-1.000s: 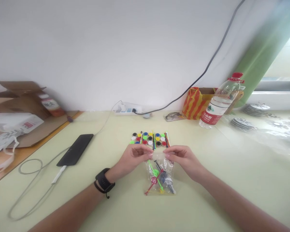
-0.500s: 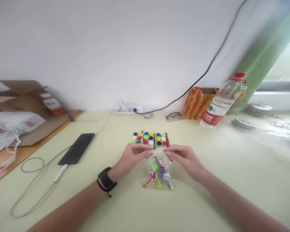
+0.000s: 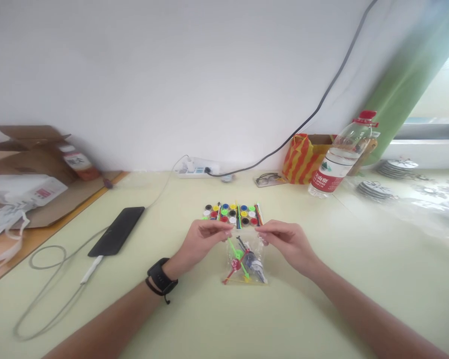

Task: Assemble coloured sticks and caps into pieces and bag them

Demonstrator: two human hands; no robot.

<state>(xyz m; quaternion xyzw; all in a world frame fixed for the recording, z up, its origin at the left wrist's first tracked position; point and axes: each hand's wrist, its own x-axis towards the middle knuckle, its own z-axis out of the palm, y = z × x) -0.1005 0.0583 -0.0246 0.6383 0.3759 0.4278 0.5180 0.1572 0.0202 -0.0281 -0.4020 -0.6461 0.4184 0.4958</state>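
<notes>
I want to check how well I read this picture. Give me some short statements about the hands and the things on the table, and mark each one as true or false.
1. The left hand and the right hand both pinch the top edge of the clear bag. True.
2. The black phone lies to the right of the bag. False: it lies to the left of it.
3. The water bottle has a red cap. True.
4. The watch is on the right wrist. False: it is on the left wrist.
5. The clear bag is empty. False: it holds small coloured pieces.
</notes>
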